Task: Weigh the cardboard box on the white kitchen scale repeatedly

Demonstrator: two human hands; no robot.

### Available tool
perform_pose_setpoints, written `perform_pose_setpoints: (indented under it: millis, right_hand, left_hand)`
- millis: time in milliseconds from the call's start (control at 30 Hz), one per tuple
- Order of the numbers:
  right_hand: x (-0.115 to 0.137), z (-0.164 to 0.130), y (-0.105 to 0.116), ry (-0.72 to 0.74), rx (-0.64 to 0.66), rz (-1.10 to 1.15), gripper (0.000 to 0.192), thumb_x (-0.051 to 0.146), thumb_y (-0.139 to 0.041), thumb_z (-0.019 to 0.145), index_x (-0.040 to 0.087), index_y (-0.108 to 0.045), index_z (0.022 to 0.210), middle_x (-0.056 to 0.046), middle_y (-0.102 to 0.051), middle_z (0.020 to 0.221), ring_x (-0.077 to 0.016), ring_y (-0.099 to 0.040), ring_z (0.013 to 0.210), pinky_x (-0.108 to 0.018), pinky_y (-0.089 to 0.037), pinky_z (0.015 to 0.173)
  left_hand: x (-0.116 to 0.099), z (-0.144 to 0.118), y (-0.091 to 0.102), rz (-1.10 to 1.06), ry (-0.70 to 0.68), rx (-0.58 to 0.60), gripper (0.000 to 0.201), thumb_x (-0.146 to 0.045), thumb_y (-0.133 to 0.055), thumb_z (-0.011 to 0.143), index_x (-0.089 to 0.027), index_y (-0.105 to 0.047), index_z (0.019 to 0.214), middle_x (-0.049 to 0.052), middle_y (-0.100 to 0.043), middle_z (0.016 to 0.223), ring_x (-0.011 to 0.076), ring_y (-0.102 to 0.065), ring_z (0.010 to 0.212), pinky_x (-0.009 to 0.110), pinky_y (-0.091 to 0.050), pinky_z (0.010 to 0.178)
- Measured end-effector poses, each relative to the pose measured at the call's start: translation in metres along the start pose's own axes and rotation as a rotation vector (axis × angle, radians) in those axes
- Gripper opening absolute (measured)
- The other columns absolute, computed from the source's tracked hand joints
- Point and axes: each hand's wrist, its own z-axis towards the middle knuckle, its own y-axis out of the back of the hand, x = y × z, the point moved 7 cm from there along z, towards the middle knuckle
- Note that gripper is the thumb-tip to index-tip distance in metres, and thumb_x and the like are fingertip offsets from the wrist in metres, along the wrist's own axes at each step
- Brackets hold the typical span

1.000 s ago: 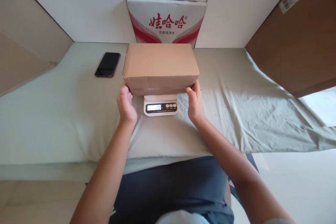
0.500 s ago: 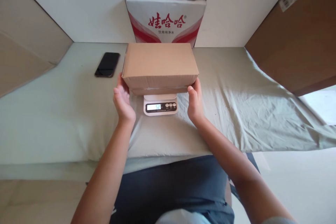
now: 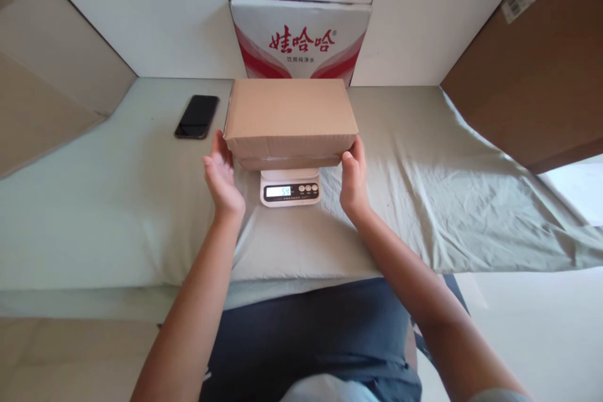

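A closed brown cardboard box rests on a small white digital scale, whose lit display reads about 54. My left hand stands open beside the box's near left corner, palm turned to it, fingertips at or just off the cardboard. My right hand is open at the near right corner, its fingertips touching the box's edge. Neither hand grips the box.
A black phone lies left of the box on the pale green cloth. A white carton with red lettering stands right behind the box. A large brown cardboard panel leans at the right; another at the left.
Both hands have loosened from gripping the box's lower corners to open palms beside it. The box has settled on the scale, whose reading rose from about 20 to 54.
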Motion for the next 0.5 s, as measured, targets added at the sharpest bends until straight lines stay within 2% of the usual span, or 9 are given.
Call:
perform_pose_setpoints:
  millis: [67, 267, 500]
  right_hand:
    - [-0.0012, 0.0009, 0.0003, -0.009, -0.007, 0.006, 0.069, 0.082, -0.058, 0.098, 0.038, -0.061, 0.151, -0.009, -0.066, 0.168, -0.0415, -0.053, 0.165, -0.072, -0.045, 0.142]
    - [-0.0019, 0.0022, -0.0002, -0.025, -0.007, 0.009, 0.073, 0.084, -0.059, 0.096, 0.037, -0.061, 0.153, -0.009, -0.067, 0.167, -0.0407, -0.055, 0.163, -0.070, -0.047, 0.140]
    - [-0.0016, 0.0021, -0.0008, -0.033, -0.021, 0.079, 0.066, 0.082, -0.066, 0.094, 0.034, -0.066, 0.139, -0.012, -0.071, 0.162, -0.0412, -0.061, 0.159, -0.070, -0.050, 0.138]
  left_hand:
    - [0.0009, 0.0010, 0.0010, -0.007, -0.002, 0.002, 0.094, -0.099, -0.051, 0.097, -0.030, -0.067, 0.159, 0.008, -0.050, 0.187, 0.0337, -0.032, 0.181, 0.050, -0.024, 0.149]
    - [0.0010, 0.0021, 0.0007, -0.013, -0.001, -0.016, 0.097, -0.098, -0.048, 0.097, -0.027, -0.066, 0.160, 0.011, -0.049, 0.187, 0.0353, -0.032, 0.181, 0.051, -0.025, 0.149]
    - [0.0041, 0.0034, 0.0011, 0.001, -0.008, 0.000, 0.096, -0.099, -0.046, 0.097, -0.030, -0.066, 0.160, 0.009, -0.050, 0.187, 0.0338, -0.035, 0.180, 0.048, -0.027, 0.147]
